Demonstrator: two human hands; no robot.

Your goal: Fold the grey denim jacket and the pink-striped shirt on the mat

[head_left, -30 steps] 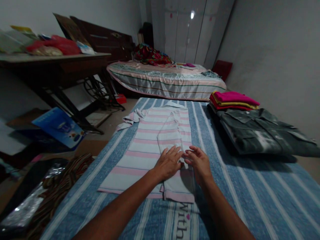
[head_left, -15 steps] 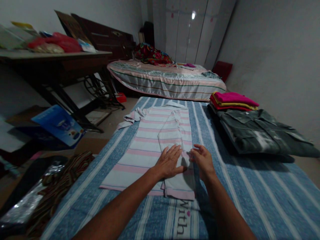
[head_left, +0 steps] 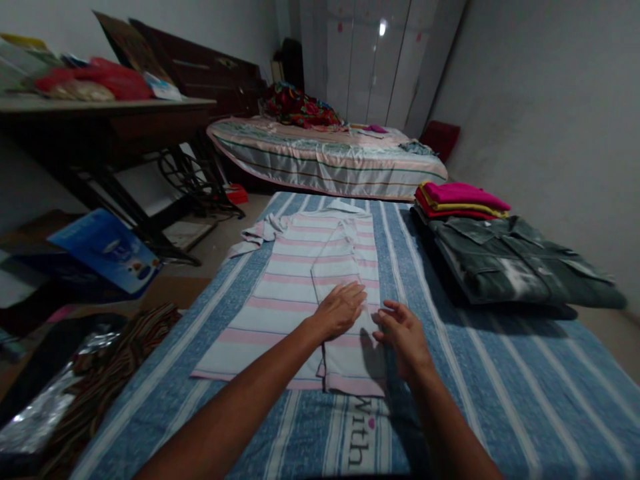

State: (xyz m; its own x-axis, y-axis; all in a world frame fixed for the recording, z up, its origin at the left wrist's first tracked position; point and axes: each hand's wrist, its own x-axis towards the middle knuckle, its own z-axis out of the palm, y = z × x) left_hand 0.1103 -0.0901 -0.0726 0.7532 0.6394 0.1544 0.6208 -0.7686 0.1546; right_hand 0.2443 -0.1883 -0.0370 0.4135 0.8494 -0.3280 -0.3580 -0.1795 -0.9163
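A white polo-style shirt (head_left: pixel 295 280) with pink stripes lies spread on the blue striped cover (head_left: pixel 450 400). Its right side is folded inward, with that sleeve lying over the body; the left sleeve (head_left: pixel 257 233) sticks out crumpled. My left hand (head_left: pixel 343 308) rests palm down on the folded part, fingers stretched out. Beside the shirt's right folded edge is my right hand (head_left: pixel 404 337), its fingers curved and apart, with no cloth visible between them. Whether its fingertips touch the shirt I cannot tell.
On the right sit a dark green folded jacket (head_left: pixel 520 267) and a stack of pink, yellow and red clothes (head_left: pixel 465 199). A sewing machine table (head_left: pixel 110 113) stands at the left, above a blue box (head_left: pixel 107 253). Another bed (head_left: pixel 325 157) is behind.
My left hand has slid slightly up the shirt, its fingers closer together. My right hand has shifted a little lower, its fingers spread more. The whole view has moved slightly.
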